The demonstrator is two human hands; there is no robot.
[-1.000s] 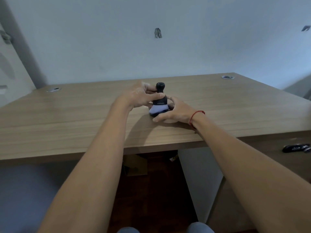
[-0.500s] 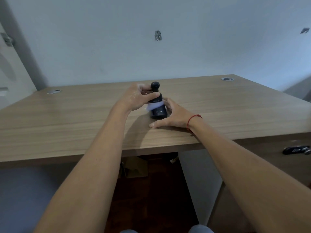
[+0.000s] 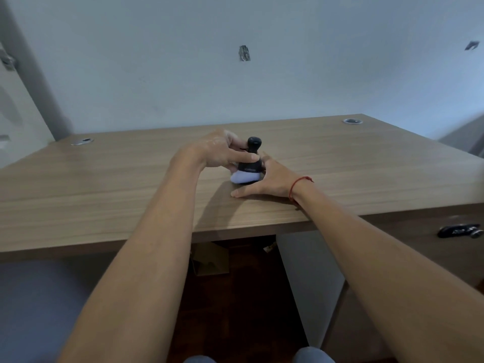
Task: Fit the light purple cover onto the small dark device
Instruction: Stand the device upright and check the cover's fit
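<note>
Wood-grain desk fills the view, and right in the middle of it both hands are working on the small dark device. It stands near the centre of the desktop, knob end up, tilted a little, with the light purple cover wrapped around its lower end, down against the wood. The left hand is curled around the device from the left, fingers pinching the dark body just below the knob, thumb side toward the cover. The right hand comes in from the other side, open and spread, thumb laid flat on the desk in front of the cover, fingers reaching behind the device; whether they actually press on it, I cannot tell from here. A red string bracelet sits on the right wrist at the desk's front edge.
</note>
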